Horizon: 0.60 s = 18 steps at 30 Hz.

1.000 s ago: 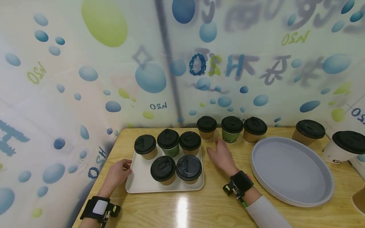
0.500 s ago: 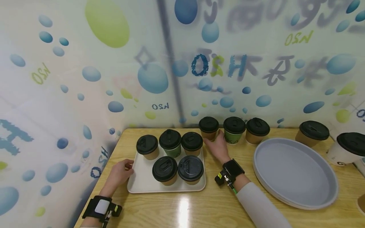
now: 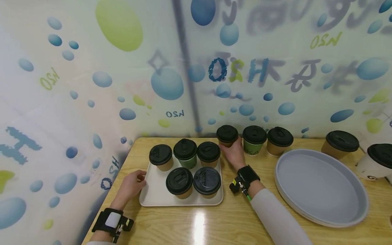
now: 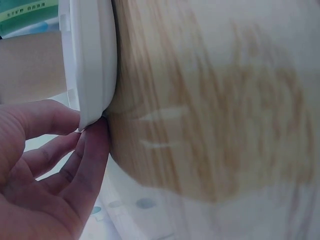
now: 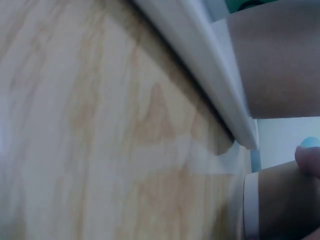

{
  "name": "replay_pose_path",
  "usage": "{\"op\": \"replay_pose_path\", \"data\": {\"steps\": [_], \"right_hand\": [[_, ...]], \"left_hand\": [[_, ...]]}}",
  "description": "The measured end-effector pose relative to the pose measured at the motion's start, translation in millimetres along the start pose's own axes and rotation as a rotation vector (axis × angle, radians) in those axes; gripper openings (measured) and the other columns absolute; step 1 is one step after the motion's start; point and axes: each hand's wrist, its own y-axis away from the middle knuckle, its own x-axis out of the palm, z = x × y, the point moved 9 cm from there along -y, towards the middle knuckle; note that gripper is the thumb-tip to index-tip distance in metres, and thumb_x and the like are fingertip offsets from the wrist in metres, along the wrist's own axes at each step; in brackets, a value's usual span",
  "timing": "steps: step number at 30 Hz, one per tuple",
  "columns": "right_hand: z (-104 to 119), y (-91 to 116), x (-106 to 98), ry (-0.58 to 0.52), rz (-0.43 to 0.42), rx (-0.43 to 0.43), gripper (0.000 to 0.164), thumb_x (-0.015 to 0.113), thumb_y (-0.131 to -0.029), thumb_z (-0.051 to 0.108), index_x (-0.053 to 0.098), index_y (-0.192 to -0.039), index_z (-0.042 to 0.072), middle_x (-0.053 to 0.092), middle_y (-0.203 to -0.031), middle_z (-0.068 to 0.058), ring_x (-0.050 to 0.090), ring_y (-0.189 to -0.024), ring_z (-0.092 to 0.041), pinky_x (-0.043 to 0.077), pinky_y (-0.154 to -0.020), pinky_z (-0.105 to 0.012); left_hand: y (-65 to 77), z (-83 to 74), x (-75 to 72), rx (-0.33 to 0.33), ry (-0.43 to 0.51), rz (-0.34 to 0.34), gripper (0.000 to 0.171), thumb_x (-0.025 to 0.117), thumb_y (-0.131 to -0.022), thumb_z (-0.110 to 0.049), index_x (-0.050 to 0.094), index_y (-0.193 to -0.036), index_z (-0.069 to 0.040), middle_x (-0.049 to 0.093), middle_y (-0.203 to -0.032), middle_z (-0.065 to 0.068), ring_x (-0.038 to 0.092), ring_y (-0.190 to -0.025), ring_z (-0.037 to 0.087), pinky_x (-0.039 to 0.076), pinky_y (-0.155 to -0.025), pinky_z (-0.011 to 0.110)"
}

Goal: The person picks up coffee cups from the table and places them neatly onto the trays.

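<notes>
My left hand (image 3: 131,186) pinches the left rim of a white rectangular tray (image 3: 154,198); in the left wrist view the thumb lies against the rim's side and the fingers (image 4: 95,160) reach under it. Several paper cups with black lids stand on the tray, one of them a green cup (image 3: 190,162). Just behind the tray's far right corner, my right hand (image 3: 234,156) grips a brown paper coffee cup (image 3: 227,134) with a black lid. Its white base rim (image 5: 251,207) and my thumb (image 5: 309,160) show in the right wrist view, beside the tray's corner.
Right of the held cup stand a green cup (image 3: 252,147) and a brown cup (image 3: 275,149). A round grey tray (image 3: 321,187) lies at the right, with another brown cup (image 3: 333,149) and a white cup (image 3: 372,166) behind it. A printed curtain (image 3: 128,81) borders the table's back and left.
My right hand has moved in to the brown cup at the back and now has its fingers around it. The left hand stays at the tray's rim. The head view has shifted slightly.
</notes>
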Motion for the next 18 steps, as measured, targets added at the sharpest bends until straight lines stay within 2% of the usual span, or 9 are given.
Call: {"op": "replay_pose_path", "data": {"steps": [7, 15, 18], "right_hand": [[7.2, 3.8, -3.3, 0.033, -0.007, -0.082, 0.085, 0.078, -0.093, 0.018, 0.025, -0.155, -0.008, 0.04, -0.151, -0.031, 0.038, -0.143, -0.044, 0.031, -0.119, -0.053], [25.9, 25.8, -13.2, 0.007, -0.007, -0.173, 0.076, 0.078, -0.093, 0.018, 0.034, -0.15, -0.006, 0.047, -0.143, -0.027, 0.046, -0.137, -0.041, 0.035, -0.116, -0.052], [30.1, 36.8, -21.5, -0.008, 0.003, -0.175, 0.079, 0.079, -0.093, 0.022, 0.032, -0.152, -0.002, 0.046, -0.146, -0.024, 0.046, -0.139, -0.038, 0.036, -0.116, -0.051]], "left_hand": [[0.2, -5.3, -0.9, 0.024, 0.007, -0.001, 0.037, 0.068, -0.093, 0.001, 0.063, -0.127, 0.012, 0.067, -0.104, 0.02, 0.063, -0.089, 0.029, 0.058, -0.075, 0.041], [-0.2, -1.5, -1.2, 0.001, 0.007, 0.003, 0.038, 0.068, -0.093, 0.0, 0.061, -0.13, 0.011, 0.067, -0.106, 0.021, 0.063, -0.091, 0.03, 0.058, -0.077, 0.042], [0.4, -0.5, -0.5, 0.0, 0.011, 0.008, 0.039, 0.068, -0.093, 0.001, 0.061, -0.13, 0.012, 0.067, -0.107, 0.021, 0.063, -0.092, 0.03, 0.058, -0.078, 0.043]]}}
